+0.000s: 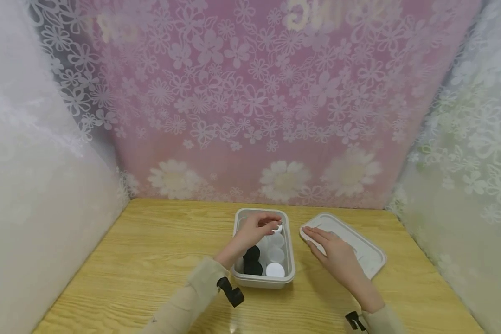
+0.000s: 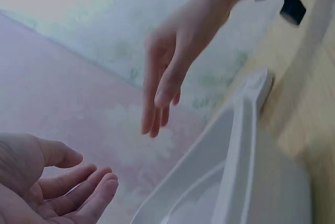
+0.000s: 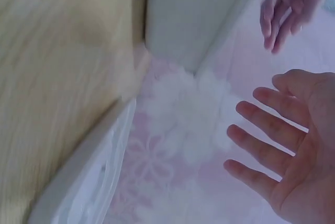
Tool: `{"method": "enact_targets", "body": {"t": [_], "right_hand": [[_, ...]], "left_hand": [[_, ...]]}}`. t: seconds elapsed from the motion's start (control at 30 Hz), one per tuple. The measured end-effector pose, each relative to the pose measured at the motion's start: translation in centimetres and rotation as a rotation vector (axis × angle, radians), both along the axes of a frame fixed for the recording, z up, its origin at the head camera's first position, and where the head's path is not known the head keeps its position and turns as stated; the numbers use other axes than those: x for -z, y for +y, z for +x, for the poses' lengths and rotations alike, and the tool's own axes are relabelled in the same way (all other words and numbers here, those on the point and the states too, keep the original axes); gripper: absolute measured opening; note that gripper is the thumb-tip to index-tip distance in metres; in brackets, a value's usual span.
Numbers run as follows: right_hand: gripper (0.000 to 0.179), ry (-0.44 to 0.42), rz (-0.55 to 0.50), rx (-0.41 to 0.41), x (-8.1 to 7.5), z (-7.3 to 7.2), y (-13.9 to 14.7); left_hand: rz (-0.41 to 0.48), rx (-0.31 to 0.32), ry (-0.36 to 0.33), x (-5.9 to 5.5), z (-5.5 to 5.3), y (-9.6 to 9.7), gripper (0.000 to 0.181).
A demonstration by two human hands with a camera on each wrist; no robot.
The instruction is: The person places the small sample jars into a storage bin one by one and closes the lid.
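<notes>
The left hand [image 1: 256, 227] hovers over the rectangular white plastic container [image 1: 291, 260] on the wood-grain worktop [image 1: 150, 260], its loosely bent fingers [image 1: 271, 221] touching a small round white cap [image 1: 278, 228]; whether they grip it cannot be told. Below them lie round black and white caps [image 1: 264, 262], seen only from the head view. The right hand [image 1: 331, 253] rests flat, fingers straight, on the smooth rounded lid [image 1: 369, 255] beside the container.

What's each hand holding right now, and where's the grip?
Left hand over the container seems to pinch a small white lid at its edge. Right hand lies flat on the container lid.
</notes>
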State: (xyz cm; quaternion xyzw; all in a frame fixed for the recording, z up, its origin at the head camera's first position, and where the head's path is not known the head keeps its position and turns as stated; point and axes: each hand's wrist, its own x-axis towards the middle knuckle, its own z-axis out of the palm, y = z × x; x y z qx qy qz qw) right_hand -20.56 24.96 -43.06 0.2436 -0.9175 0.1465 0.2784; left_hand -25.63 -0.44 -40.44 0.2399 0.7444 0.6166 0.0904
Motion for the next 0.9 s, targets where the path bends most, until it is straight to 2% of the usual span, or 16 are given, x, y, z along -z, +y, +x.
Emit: {"method": "enact_targets", "body": {"t": [0.07, 0.2, 0.4, 0.6, 0.73, 0.9], "right_hand": [[0.037, -0.013, -0.045, 0.029, -0.4, 0.0, 1.3], [0.029, -0.081, -0.123, 0.084, -1.0, 0.0, 4.2], [0.025, -0.297, -0.26, 0.136, -0.9, -1.0, 9.4], [0.036, -0.518, -0.38, 0.083, -0.3, -2.7, 14.2], [0.04, -0.566, -0.395, 0.1, 0.4, -3.8, 16.8], [0.041, -0.64, -0.379, 0.135, 1.2, -4.9, 18.9]], "left_hand": [[0.073, 0.044, -0.086, 0.1, 0.6, 1.1, 0.034], [0.162, 0.095, -0.19, 0.5, 1.9, 3.7, 0.034], [0.326, 0.124, -0.317, 0.8, 4.5, 8.1, 0.033], [0.437, 0.089, -0.45, 1.9, 6.2, 11.8, 0.029], [0.464, 0.048, -0.539, 3.4, 6.8, 13.5, 0.027], [0.462, -0.022, -0.623, 5.7, 6.8, 15.0, 0.028]]}}
